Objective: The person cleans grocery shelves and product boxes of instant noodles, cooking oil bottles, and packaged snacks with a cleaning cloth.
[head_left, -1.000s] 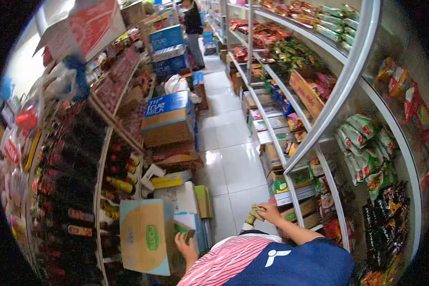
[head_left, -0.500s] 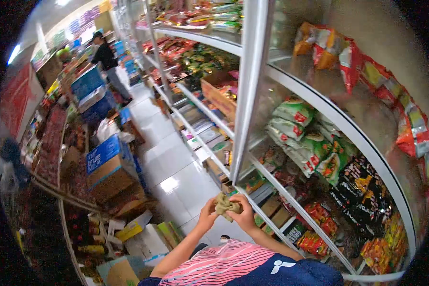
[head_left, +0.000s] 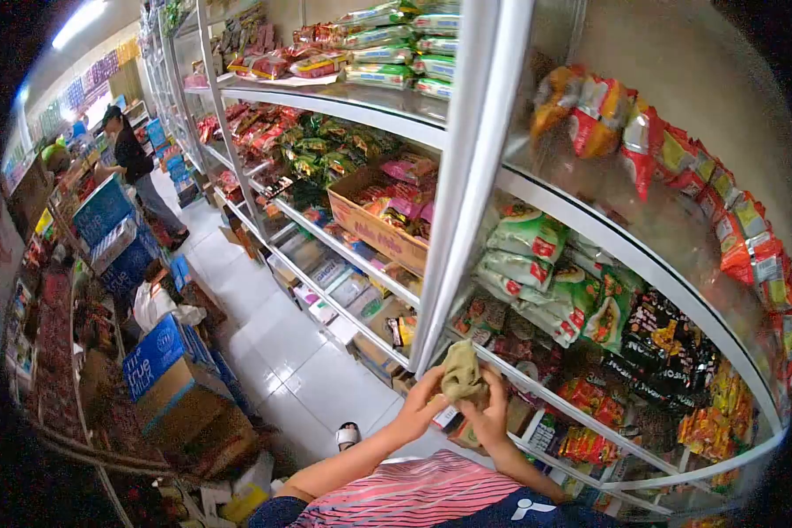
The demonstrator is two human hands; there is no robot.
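A crumpled olive-beige cloth [head_left: 463, 373] is bunched up between my two hands, in front of the glass-fronted shelves. Closed on its left side is my left hand [head_left: 422, 407]. The fingers of my right hand [head_left: 491, 412] grip it from the right and from below. Part of the cloth is hidden behind the fingers, and it looks folded or wadded rather than spread out. Just beyond it runs the metal frame post [head_left: 453, 194] of the shelving.
Green-and-white packets [head_left: 528, 238] and black packets [head_left: 669, 343] fill shelves on the right. An open carton [head_left: 374, 224] of packets stands on the middle shelf. Blue milk cartons [head_left: 163, 356] line the left of the tiled aisle [head_left: 282, 352]. A person [head_left: 136, 167] stands farther down the aisle.
My view has turned to the right, toward the shelves. Both hands, still holding the cloth, now appear farther right in the view, and the cloth's folds have shifted.
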